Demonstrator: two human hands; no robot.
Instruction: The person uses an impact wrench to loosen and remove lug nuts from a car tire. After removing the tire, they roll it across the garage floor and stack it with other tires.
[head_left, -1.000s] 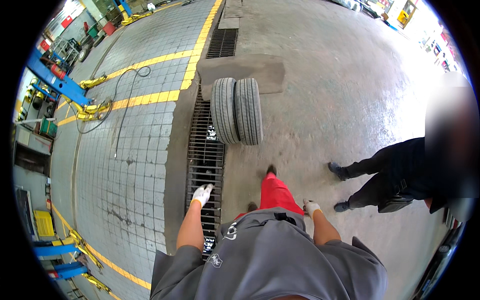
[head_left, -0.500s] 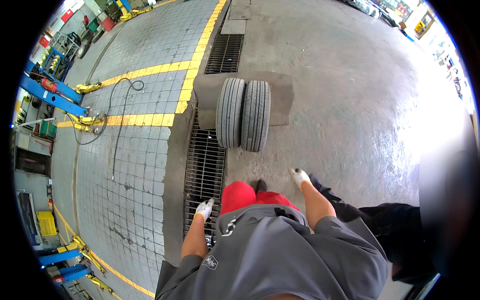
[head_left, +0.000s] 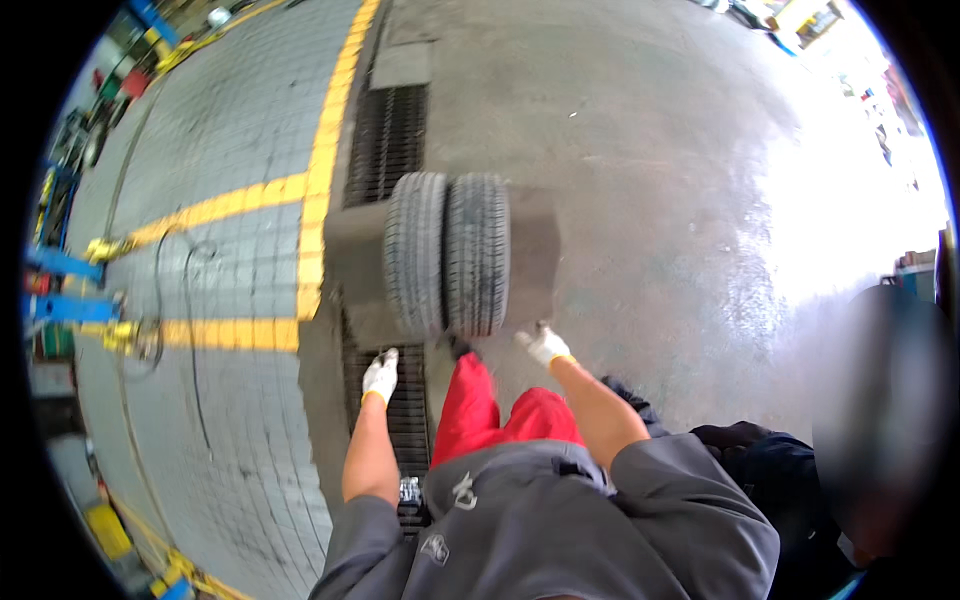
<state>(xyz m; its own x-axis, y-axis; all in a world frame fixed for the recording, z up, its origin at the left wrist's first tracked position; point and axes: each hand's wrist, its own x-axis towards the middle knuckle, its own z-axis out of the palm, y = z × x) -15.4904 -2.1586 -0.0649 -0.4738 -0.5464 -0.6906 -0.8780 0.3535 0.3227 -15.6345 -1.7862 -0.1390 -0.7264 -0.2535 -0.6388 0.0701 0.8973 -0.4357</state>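
The left tire (head_left: 416,258) and right tire (head_left: 477,256) are standing side by side between the left and right edges of the sheet (head_left: 537,245). The right hand (head_left: 545,346) is hanging near the right tire, the left hand (head_left: 380,376) above the grate (head_left: 408,412), both loosely spread.

Centre of the frame: two tyres (head_left: 478,255) and one dark sheet (head_left: 535,250). Below centre: two white gloves, one on the left grip (head_left: 380,377), one on the right grip (head_left: 545,346), and two red trouser legs (head_left: 465,410). Left of centre: two visible stretches of grating (head_left: 388,140) and two yellow cross bands (head_left: 230,205) meeting one long yellow band (head_left: 335,100). Left edge, midway: two blue bars (head_left: 65,308). Lower left: one yellow box (head_left: 107,530). Lower right: one other person (head_left: 780,490). Dark hose, upper left: count unclear.
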